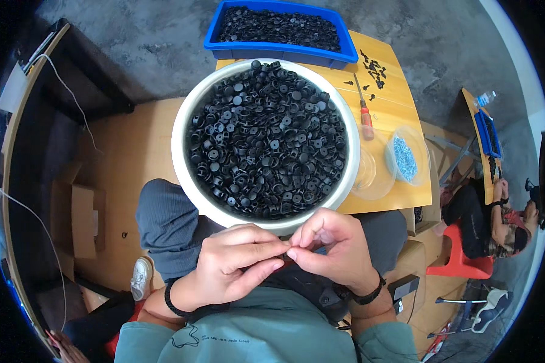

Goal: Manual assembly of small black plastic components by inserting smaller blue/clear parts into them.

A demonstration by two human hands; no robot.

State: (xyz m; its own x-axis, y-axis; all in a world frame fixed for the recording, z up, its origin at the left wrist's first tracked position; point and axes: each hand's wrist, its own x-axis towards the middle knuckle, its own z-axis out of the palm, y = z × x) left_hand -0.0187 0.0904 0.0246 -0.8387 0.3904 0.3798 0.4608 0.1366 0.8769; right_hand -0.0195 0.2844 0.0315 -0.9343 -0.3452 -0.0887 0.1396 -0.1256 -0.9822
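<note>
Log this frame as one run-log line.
left hand: pinching small black part | right hand: pinching same part | white bowl: full of black parts, ahead of hands | screwdriver: on table

One white basin (pixel 181 130) holds black plastic parts (pixel 266 139), too many to count. One blue tray (pixel 278 51) sits far. One screwdriver (pixel 366 118), two clear bowls (pixel 372 181), one red chair (pixel 460 263), two hands (pixel 236 266).

1. The big white round basin (pixel 184 115), heaped with black plastic rings, blocks the way straight ahead – its near rim sits just beyond both hands.
2. Right of it, a red-handled screwdriver (pixel 366 118) and two clear plastic bowls (pixel 406 158) crowd the wooden table (pixel 399 100).
3. Far side – a long blue plastic tray (pixel 278 49) bars the table edge.
</note>
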